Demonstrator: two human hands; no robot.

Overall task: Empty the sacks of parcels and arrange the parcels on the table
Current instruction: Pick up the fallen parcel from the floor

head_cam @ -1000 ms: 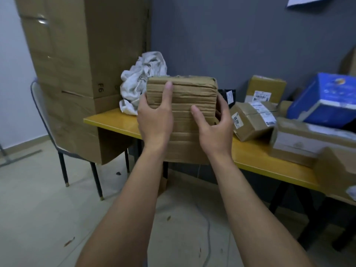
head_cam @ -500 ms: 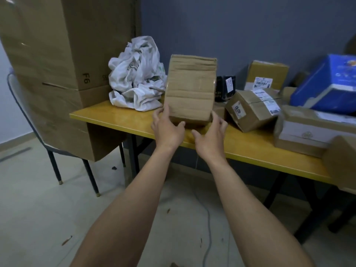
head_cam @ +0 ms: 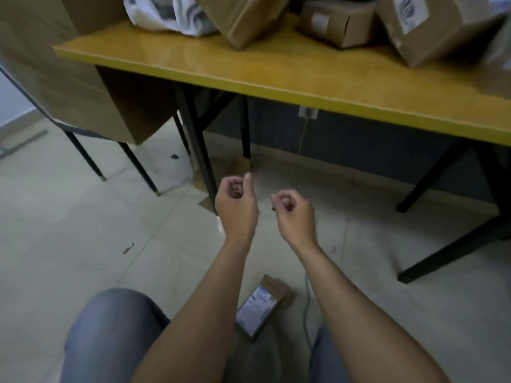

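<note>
The brown cardboard parcel (head_cam: 243, 15) rests on the yellow table (head_cam: 276, 67), next to a crumpled white sack (head_cam: 171, 12). Two labelled brown boxes (head_cam: 337, 26) (head_cam: 434, 26) lie to its right. My left hand (head_cam: 236, 203) and my right hand (head_cam: 294, 214) hang below the table's front edge, over the floor, fingers curled loosely and holding nothing. A small brown parcel with a white label (head_cam: 260, 308) lies on the floor between my knees.
A large cardboard carton (head_cam: 69, 78) sits on a black-legged chair (head_cam: 91, 161) at the left. Black table legs (head_cam: 196, 150) stand ahead of my hands. A thin cable (head_cam: 307, 297) runs down across the tiled floor.
Both hands let go of the brown parcel, which now rests on the table, and dropped below the table edge. My view tilted down toward the floor.
</note>
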